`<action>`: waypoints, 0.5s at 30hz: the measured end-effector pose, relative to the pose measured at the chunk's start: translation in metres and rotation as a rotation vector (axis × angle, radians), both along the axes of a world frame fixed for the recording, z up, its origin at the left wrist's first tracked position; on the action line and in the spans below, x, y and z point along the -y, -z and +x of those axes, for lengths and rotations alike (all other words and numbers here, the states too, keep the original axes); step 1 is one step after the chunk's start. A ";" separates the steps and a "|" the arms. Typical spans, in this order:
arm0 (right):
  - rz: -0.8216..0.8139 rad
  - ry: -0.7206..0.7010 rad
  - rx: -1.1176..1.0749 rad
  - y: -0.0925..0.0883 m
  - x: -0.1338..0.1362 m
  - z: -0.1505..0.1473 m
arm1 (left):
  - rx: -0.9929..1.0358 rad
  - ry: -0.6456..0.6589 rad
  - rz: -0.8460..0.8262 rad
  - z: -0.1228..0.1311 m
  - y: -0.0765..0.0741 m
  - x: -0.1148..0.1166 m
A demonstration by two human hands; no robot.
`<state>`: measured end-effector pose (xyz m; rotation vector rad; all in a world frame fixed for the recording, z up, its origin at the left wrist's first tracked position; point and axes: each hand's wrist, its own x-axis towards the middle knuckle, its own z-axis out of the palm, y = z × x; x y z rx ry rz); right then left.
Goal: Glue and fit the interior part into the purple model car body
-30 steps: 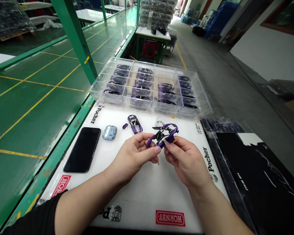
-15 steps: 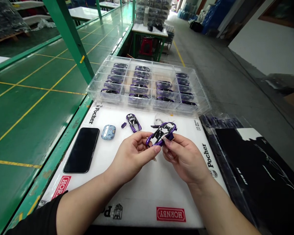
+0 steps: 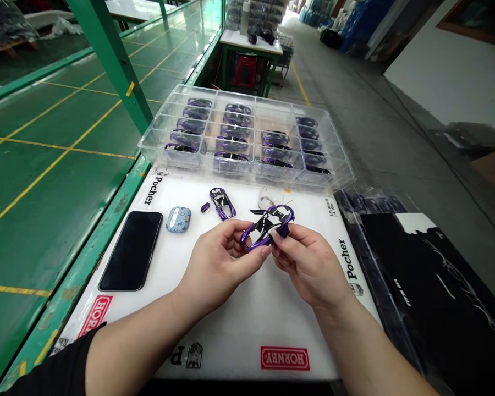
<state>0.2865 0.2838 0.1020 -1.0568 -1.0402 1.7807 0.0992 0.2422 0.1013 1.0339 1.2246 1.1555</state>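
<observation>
A purple and black toy car body [image 3: 268,225] is held above the white table. My left hand [image 3: 226,256] pinches its left end between thumb and fingers. Its right end is gripped by my right hand [image 3: 307,258], with the thumb on the near side. Behind the held body, a small clear round dish [image 3: 270,197] rests on the table. A second purple car body [image 3: 223,203] lies to the left, beside a small purple part [image 3: 205,207]. My lower fingers are partly hidden behind the palms.
A clear compartment tray [image 3: 247,175] of purple car bodies spans the table's far side. On the left lie a black phone [image 3: 131,252] and a blue patterned case [image 3: 179,219]. A black sheet [image 3: 429,286] is at the right, a green post [image 3: 111,66] behind left.
The view has shifted slightly, so the table items appear a little further left and higher. Both hands still hold the car body, whose tilt has changed slightly.
</observation>
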 end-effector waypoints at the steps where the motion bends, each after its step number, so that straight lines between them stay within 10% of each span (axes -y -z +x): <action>1: 0.004 -0.001 0.003 0.000 0.000 0.000 | -0.039 -0.005 0.021 0.000 0.000 0.001; 15: -0.004 -0.002 -0.006 0.001 0.003 -0.004 | -0.205 -0.044 0.127 -0.002 -0.002 0.006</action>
